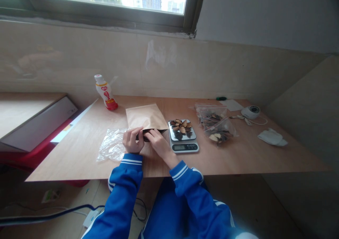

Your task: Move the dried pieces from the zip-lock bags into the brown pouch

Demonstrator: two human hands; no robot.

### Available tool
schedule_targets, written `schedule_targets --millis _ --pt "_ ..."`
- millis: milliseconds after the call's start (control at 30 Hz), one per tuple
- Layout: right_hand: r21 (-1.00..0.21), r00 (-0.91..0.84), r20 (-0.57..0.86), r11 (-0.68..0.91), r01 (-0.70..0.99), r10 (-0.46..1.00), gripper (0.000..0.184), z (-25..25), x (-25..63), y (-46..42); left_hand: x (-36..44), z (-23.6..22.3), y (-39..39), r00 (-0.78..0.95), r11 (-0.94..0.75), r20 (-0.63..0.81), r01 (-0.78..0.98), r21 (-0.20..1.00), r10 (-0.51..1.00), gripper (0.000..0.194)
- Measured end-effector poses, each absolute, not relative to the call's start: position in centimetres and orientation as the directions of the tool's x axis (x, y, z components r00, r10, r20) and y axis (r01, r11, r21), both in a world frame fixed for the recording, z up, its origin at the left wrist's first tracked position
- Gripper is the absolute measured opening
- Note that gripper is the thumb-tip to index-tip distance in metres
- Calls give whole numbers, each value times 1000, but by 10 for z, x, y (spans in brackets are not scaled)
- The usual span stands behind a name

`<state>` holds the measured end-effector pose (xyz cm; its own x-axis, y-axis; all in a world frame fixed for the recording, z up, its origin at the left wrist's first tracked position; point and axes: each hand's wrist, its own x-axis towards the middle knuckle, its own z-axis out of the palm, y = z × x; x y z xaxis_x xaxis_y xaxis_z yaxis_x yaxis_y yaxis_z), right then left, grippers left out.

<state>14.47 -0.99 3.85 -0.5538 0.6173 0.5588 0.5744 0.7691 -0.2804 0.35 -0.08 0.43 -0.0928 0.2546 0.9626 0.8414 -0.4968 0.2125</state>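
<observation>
Pale tiled wall (106,62) and a window (106,9) stand behind the table (225,161). Left of the table's middle lies the paper bag (144,116), its dark mouth facing the near edge. The left hand (134,140) has its fingers curled over the mouth's left part and seems closed on it; the right hand (160,144) reaches to the opening with bent fingers, but their tips are hidden, so I cannot tell how far apart they are or whether they hold anything. Just right of the bag, the scale (184,148) bears dried slices (182,129). Clear packets (212,117) lie farther right, the bottle (106,92) stands near the far left corner, and the wrap (111,147) lies beside the left hand.

Working at the bag's mouth seems the step in hand; the next move calls for a steady left hold, the rim kept parted, and the right wrist clear of the scale.
</observation>
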Motion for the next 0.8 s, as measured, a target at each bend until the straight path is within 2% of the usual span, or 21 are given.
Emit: schedule_targets --millis 233,333,533,667,800 --pt "-530 -329 643 712 460 691 25 31 154 -15 3 3 -1 -116 -443 950 864 240 289 13" --pt "-594 -251 656 692 409 711 25 29 156 -16 3 3 -1 -109 -447 951 863 234 288 13" --pt "-627 -176 637 637 449 751 25 24 157 -18 1 0 0 -132 -455 933 844 283 336 12" --pt "-646 -134 648 634 424 750 21 24 155 -19 2 0 0 -129 -440 935 855 274 331 11" --pt "-612 -245 621 656 441 744 24 29 158 -20 2 0 0 -102 -444 947 864 236 304 12"
